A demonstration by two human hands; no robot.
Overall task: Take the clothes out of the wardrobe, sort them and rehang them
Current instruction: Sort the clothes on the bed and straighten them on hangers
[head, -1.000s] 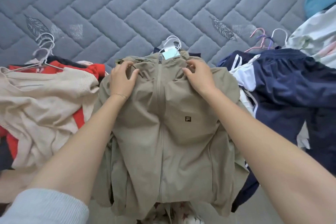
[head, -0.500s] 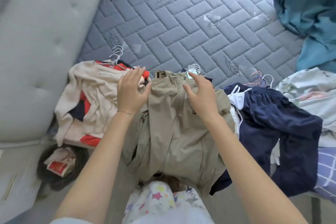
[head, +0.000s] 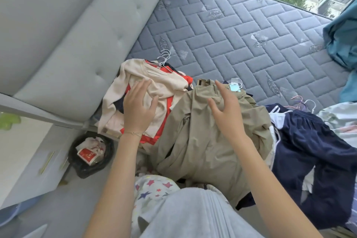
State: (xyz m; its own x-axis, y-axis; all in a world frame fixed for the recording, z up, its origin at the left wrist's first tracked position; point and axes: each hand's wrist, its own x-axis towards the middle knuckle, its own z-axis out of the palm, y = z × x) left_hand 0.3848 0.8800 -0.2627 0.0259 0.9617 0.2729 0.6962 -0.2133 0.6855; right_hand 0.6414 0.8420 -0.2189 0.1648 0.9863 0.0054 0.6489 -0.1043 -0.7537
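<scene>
A khaki zip jacket [head: 195,141] on a white hanger [head: 236,82] lies on top of the middle pile at the mattress edge. My right hand [head: 227,111] hovers over its upper part with fingers spread, holding nothing. My left hand [head: 140,108] floats open above the left pile, a cream sweater [head: 152,85] over red clothes on white hangers [head: 164,58]. Navy clothes [head: 316,152] with pink and white hangers [head: 301,102] form the right pile.
The grey quilted mattress [head: 231,31] stretches behind the piles, with a padded headboard [head: 63,31] to the left. A black bin [head: 90,152] with rubbish stands on the floor at lower left. Teal fabric [head: 342,44] and pale floral bedding [head: 340,120] lie at the right.
Both hands let go of the khaki jacket's shoulders and lifted off with fingers spread. The left hand drifted over the cream pile. My view pulled back and swung left.
</scene>
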